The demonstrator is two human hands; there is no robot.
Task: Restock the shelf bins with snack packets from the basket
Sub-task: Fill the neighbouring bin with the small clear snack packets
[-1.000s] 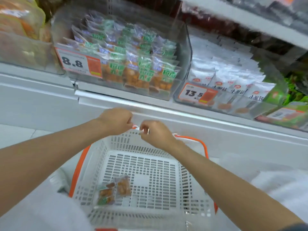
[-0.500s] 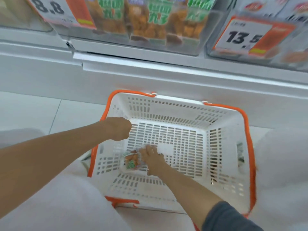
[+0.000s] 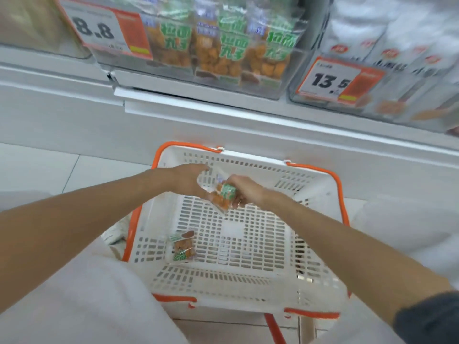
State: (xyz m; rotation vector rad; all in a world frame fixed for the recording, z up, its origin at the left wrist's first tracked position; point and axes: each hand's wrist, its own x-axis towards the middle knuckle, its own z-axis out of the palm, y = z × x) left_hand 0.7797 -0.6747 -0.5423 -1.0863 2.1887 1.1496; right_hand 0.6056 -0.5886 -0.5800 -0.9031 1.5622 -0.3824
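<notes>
Basket (image 3: pixel 260 167): one. Snack packets at the basket: two, one held packet (image 3: pixel 224 197) above its floor and one loose packet (image 3: pixel 182 248) lying on its floor. Hands over the basket: two, left hand (image 3: pixel 185 181) and right hand (image 3: pixel 248 191). Price tags above the basket: two, the 8.8 tag (image 3: pixel 109 31) and the 13.5 tag (image 3: pixel 340 81).

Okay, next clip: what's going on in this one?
A person is restocking at a shelf. The right hand grips a snack packet above the white basket, and the left hand meets its other end, grip unclear. One more packet lies on the basket floor. The bin tagged 8.8 holds matching packets.
</notes>
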